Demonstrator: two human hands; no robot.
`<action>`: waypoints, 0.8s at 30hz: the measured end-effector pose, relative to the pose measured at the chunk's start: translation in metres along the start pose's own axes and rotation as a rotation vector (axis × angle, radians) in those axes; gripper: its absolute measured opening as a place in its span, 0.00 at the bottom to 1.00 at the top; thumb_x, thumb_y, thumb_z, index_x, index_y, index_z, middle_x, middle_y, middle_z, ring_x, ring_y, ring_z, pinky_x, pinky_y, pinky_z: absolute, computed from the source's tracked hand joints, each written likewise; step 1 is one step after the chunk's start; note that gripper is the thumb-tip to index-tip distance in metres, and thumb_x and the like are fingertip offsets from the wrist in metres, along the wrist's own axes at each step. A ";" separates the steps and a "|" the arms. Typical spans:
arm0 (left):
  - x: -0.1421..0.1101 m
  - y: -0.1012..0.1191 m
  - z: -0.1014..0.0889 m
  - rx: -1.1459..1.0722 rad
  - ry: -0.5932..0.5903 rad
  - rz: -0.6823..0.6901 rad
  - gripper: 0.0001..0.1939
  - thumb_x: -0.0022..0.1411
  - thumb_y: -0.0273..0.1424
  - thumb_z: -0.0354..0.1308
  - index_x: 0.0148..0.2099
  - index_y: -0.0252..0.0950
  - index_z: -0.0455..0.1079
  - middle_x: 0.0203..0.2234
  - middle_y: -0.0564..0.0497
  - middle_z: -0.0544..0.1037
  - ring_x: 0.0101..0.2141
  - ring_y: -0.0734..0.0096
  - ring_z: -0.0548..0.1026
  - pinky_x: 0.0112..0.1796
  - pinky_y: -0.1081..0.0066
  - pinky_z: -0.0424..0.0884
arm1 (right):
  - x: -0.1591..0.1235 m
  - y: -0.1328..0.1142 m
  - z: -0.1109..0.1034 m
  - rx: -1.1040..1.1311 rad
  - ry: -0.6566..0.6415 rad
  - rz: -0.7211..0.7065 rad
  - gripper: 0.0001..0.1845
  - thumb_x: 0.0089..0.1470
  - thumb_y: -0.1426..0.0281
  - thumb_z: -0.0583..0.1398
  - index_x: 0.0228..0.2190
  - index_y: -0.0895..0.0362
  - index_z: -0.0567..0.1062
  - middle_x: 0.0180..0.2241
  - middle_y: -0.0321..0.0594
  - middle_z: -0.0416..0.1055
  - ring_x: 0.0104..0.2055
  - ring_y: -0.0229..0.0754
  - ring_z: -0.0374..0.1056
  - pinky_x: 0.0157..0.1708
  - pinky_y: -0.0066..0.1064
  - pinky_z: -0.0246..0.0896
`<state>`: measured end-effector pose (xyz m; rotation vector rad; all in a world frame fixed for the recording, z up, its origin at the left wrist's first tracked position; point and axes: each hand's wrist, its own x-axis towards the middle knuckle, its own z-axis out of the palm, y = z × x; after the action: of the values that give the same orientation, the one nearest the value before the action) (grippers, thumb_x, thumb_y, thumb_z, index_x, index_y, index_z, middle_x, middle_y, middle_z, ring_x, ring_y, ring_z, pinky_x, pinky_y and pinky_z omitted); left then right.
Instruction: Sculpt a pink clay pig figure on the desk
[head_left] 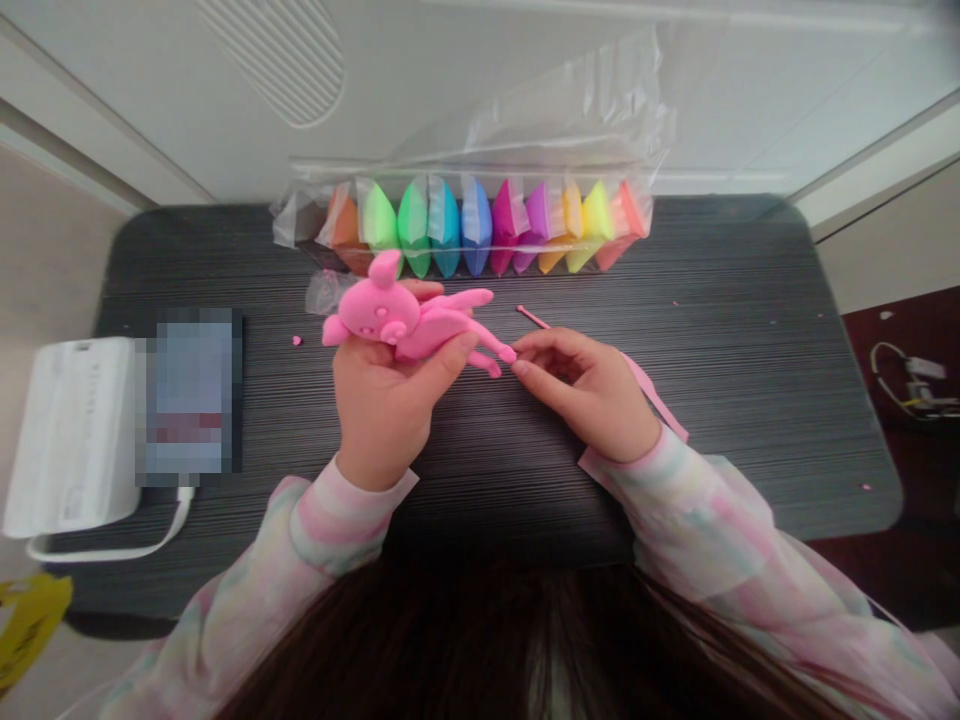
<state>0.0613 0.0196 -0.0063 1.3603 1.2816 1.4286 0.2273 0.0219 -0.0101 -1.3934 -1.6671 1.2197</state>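
Observation:
A pink clay animal figure [380,312] with round ears, a small snout and thin limbs lies tilted in my left hand [386,400]. The fingers of that hand are wrapped round its body, the thumb pressing on top. At the end of one long limb, the thumb and index finger of my right hand [592,385] pinch the rounded tip. A thin pink modelling tool [532,317] lies on the table just beyond the right fingers, partly hidden by them. Behind that hand shows a flat pink strip [660,400], partly covered by the wrist.
A clear bag [570,130] with several coloured clay packets [476,225] stands at the back of the dark table [750,330]. At left are a white power bank [75,430], a white cable [161,540] and a phone [191,395]. A small pink clay bit [297,341] lies near the left hand.

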 end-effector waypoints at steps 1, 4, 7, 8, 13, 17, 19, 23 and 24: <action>0.000 -0.001 0.000 0.004 0.002 0.014 0.15 0.51 0.31 0.61 0.42 0.43 0.66 0.37 0.56 0.75 0.42 0.63 0.73 0.47 0.60 0.68 | 0.000 0.000 0.000 -0.014 0.007 -0.013 0.10 0.49 0.65 0.58 0.32 0.57 0.73 0.28 0.37 0.72 0.28 0.35 0.65 0.28 0.28 0.59; -0.001 -0.002 0.001 0.026 0.011 0.065 0.14 0.51 0.29 0.60 0.42 0.43 0.66 0.36 0.57 0.76 0.40 0.66 0.74 0.46 0.61 0.69 | 0.000 0.000 0.001 -0.033 0.014 -0.001 0.09 0.50 0.65 0.57 0.28 0.57 0.73 0.26 0.36 0.72 0.28 0.35 0.65 0.28 0.28 0.59; -0.003 0.000 0.003 0.051 -0.001 0.090 0.14 0.51 0.28 0.60 0.41 0.43 0.67 0.36 0.56 0.77 0.39 0.68 0.74 0.46 0.62 0.69 | 0.001 0.000 0.002 0.024 0.006 0.051 0.08 0.48 0.66 0.58 0.26 0.58 0.73 0.24 0.35 0.71 0.26 0.34 0.64 0.27 0.28 0.58; -0.003 0.001 0.003 0.054 -0.007 0.091 0.14 0.51 0.28 0.60 0.41 0.43 0.67 0.36 0.56 0.77 0.39 0.68 0.74 0.46 0.62 0.69 | 0.002 0.000 0.002 0.048 -0.001 0.068 0.08 0.48 0.66 0.58 0.25 0.58 0.73 0.23 0.35 0.71 0.25 0.34 0.64 0.26 0.28 0.58; -0.003 -0.002 0.004 0.039 0.022 0.074 0.12 0.52 0.29 0.59 0.40 0.43 0.67 0.36 0.55 0.76 0.39 0.68 0.74 0.46 0.61 0.68 | 0.002 0.000 0.002 0.062 -0.010 0.068 0.08 0.48 0.65 0.58 0.24 0.57 0.73 0.22 0.34 0.70 0.24 0.34 0.63 0.25 0.28 0.58; 0.001 -0.007 0.004 -0.049 0.074 0.061 0.10 0.52 0.27 0.58 0.39 0.40 0.67 0.38 0.54 0.75 0.38 0.68 0.74 0.43 0.63 0.70 | 0.000 0.002 0.000 0.015 0.069 -0.078 0.07 0.49 0.67 0.57 0.31 0.57 0.73 0.26 0.35 0.71 0.27 0.34 0.64 0.27 0.28 0.59; 0.003 -0.008 0.003 -0.089 0.073 0.028 0.11 0.52 0.26 0.58 0.40 0.40 0.66 0.39 0.54 0.75 0.39 0.68 0.74 0.43 0.63 0.70 | -0.001 0.002 -0.001 -0.059 0.095 -0.187 0.09 0.49 0.69 0.58 0.35 0.57 0.72 0.28 0.36 0.71 0.28 0.34 0.64 0.29 0.29 0.60; 0.004 -0.008 0.003 -0.117 0.079 -0.043 0.11 0.52 0.26 0.58 0.39 0.40 0.66 0.39 0.54 0.74 0.40 0.67 0.73 0.44 0.63 0.70 | -0.001 0.002 -0.002 -0.256 0.129 -0.337 0.10 0.46 0.70 0.60 0.35 0.57 0.71 0.29 0.36 0.72 0.28 0.35 0.64 0.31 0.30 0.60; 0.004 -0.008 0.003 -0.126 0.076 -0.056 0.10 0.53 0.26 0.57 0.39 0.40 0.66 0.39 0.55 0.74 0.41 0.67 0.73 0.44 0.64 0.70 | 0.000 0.001 -0.002 -0.287 0.135 -0.348 0.09 0.46 0.70 0.60 0.34 0.57 0.72 0.29 0.36 0.71 0.28 0.35 0.64 0.31 0.30 0.61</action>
<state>0.0634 0.0257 -0.0133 1.1887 1.2462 1.5085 0.2296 0.0219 -0.0108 -1.2453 -1.9423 0.6983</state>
